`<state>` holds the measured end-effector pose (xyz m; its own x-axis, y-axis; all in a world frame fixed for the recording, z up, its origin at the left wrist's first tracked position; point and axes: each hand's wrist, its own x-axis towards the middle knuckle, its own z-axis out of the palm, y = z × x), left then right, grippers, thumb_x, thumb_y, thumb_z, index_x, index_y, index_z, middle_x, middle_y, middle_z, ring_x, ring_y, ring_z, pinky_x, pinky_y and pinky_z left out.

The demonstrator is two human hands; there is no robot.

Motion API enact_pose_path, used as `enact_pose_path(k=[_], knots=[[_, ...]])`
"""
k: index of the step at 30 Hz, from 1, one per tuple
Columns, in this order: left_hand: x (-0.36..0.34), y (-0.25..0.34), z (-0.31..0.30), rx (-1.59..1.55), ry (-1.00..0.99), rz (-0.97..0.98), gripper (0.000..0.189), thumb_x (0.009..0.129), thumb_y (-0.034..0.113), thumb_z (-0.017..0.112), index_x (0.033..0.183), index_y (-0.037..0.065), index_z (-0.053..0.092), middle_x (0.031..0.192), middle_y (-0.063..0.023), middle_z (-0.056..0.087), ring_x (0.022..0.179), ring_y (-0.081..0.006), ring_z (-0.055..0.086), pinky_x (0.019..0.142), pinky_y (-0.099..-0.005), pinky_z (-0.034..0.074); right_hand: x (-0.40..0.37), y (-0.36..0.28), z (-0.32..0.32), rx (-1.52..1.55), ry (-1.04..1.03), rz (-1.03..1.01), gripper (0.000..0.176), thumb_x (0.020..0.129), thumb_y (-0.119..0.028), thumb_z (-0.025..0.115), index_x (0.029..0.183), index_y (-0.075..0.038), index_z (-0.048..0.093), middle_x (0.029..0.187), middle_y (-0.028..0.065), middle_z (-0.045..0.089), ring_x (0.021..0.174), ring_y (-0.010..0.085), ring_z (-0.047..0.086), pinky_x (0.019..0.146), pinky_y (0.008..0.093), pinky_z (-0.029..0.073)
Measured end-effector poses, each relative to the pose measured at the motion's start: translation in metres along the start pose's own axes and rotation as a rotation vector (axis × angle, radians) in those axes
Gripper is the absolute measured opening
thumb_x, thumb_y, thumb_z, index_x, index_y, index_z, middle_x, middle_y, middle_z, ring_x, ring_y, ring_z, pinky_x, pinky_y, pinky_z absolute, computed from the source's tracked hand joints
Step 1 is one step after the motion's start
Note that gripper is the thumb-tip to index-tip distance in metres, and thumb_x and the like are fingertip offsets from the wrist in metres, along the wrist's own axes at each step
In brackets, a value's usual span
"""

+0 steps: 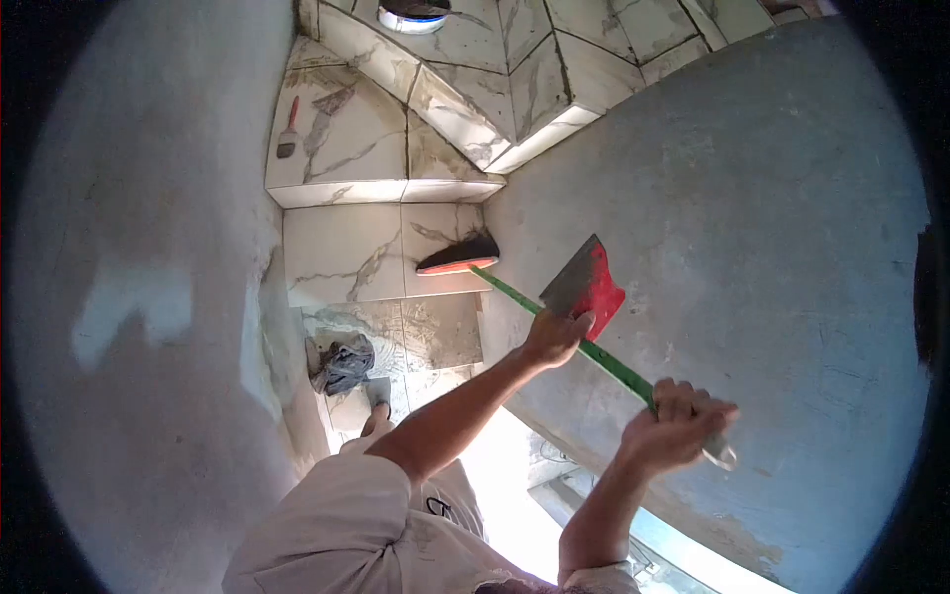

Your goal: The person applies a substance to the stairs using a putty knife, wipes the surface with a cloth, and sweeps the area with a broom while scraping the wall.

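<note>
A broom with an orange head and dark bristles (460, 255) rests its bristles against a marble-patterned tiled step. Its green handle (620, 369) slants down to the right. My left hand (556, 338) is closed round the middle of the handle and also holds a red dustpan (600, 295) with a grey, dusty face. Near the handle's end, my right hand (678, 426) is wrapped round it, the fingers closed. A pale tip sticks out below this hand.
A paintbrush with a red handle (288, 132) lies on the upper step at left. A bucket (412, 17) stands higher up. A crumpled dark bag (343, 363) is beside my foot. Grey walls (752, 228) rise on both sides.
</note>
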<state>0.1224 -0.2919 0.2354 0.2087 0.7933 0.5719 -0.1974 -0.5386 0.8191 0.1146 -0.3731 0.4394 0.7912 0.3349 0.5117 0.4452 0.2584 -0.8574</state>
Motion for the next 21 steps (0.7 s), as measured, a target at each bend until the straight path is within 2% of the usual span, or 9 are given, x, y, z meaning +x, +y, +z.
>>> enact_pose_path(k=[1,4,6,8,10,17,19,20,21], knots=[[0.008,0.020,-0.002,-0.302,0.052,-0.323,0.016,0.080,0.017,0.054,0.089,0.004,0.057,0.083,-0.0163,0.057,0.078,-0.0361,0.056,0.067,-0.0432,0.045,0.000,-0.010,-0.006,0.094,-0.059,0.010,0.038,0.098,-0.039,0.039,0.068,-0.015,0.032,0.049,-0.0045,0.027,0.042,0.0079,0.029,0.041,0.0265,0.031],[0.034,0.028,-0.016,-0.276,-0.015,-0.397,0.017,0.081,0.019,0.054,0.082,0.003,0.056,0.074,-0.0148,0.057,0.069,-0.0316,0.055,0.063,-0.0427,0.044,-0.007,-0.014,0.001,0.123,-0.074,-0.081,0.038,0.098,-0.038,0.038,0.069,-0.015,0.032,0.052,-0.0036,0.027,0.045,0.0082,0.027,0.043,0.0267,0.029],[0.040,-0.019,-0.019,-0.266,-0.407,-0.655,0.023,0.086,0.024,0.053,0.083,0.002,0.058,0.074,-0.0082,0.055,0.072,-0.0187,0.049,0.070,-0.0351,0.043,-0.010,0.017,0.016,0.024,-0.069,-0.149,0.033,0.098,-0.031,0.041,0.072,-0.013,0.033,0.058,-0.0019,0.034,0.048,0.0075,0.029,0.043,0.0266,0.029],[0.034,-0.053,-0.018,-0.305,-0.314,-0.535,0.028,0.086,0.030,0.054,0.078,0.004,0.057,0.069,-0.0082,0.054,0.067,-0.0173,0.048,0.065,-0.0334,0.042,-0.014,0.047,0.020,0.009,-0.016,-0.128,0.031,0.098,-0.029,0.043,0.073,-0.012,0.033,0.059,-0.0017,0.035,0.049,0.0072,0.030,0.043,0.0263,0.029],[0.022,-0.058,-0.024,-0.216,-0.361,-0.474,0.029,0.081,0.032,0.055,0.083,0.003,0.058,0.069,-0.0153,0.058,0.064,-0.0273,0.057,0.062,-0.0412,0.044,-0.017,0.065,0.022,0.118,-0.063,0.079,0.027,0.097,-0.024,0.047,0.075,-0.011,0.035,0.058,-0.0020,0.035,0.048,0.0070,0.030,0.043,0.0263,0.029],[-0.060,0.018,0.000,-0.334,-0.587,-0.914,0.032,0.076,0.037,0.055,0.080,0.005,0.057,0.069,-0.0121,0.057,0.066,-0.0217,0.055,0.064,-0.0400,0.042,-0.042,0.004,-0.046,0.082,-0.035,0.084,0.032,0.097,-0.024,0.045,0.070,-0.012,0.034,0.056,-0.0036,0.029,0.046,0.0061,0.023,0.043,0.0250,0.023],[-0.094,0.034,0.014,-0.236,-0.669,-0.590,0.024,0.083,0.031,0.049,0.081,0.007,0.054,0.074,-0.0137,0.056,0.074,-0.0318,0.059,0.065,-0.0442,0.043,-0.043,-0.014,-0.065,0.003,-0.067,0.100,0.032,0.097,-0.023,0.046,0.070,-0.013,0.033,0.055,-0.0041,0.026,0.046,0.0055,0.021,0.041,0.0238,0.021],[-0.099,0.054,0.012,-0.134,-0.737,-0.559,0.022,0.085,0.028,0.046,0.082,0.007,0.053,0.073,-0.0150,0.054,0.079,-0.0353,0.058,0.069,-0.0466,0.043,-0.045,-0.023,-0.076,0.011,-0.063,0.098,0.032,0.097,-0.023,0.046,0.070,-0.013,0.033,0.055,-0.0041,0.026,0.046,0.0055,0.021,0.041,0.0238,0.021],[-0.107,0.074,0.016,-0.275,-0.579,-0.649,0.025,0.085,0.031,0.047,0.087,0.007,0.053,0.080,-0.0167,0.056,0.085,-0.0347,0.058,0.073,-0.0459,0.043,-0.046,-0.030,-0.086,0.073,-0.058,0.113,0.030,0.097,-0.022,0.046,0.071,-0.012,0.033,0.054,-0.0032,0.028,0.045,0.0061,0.023,0.041,0.0241,0.023]])
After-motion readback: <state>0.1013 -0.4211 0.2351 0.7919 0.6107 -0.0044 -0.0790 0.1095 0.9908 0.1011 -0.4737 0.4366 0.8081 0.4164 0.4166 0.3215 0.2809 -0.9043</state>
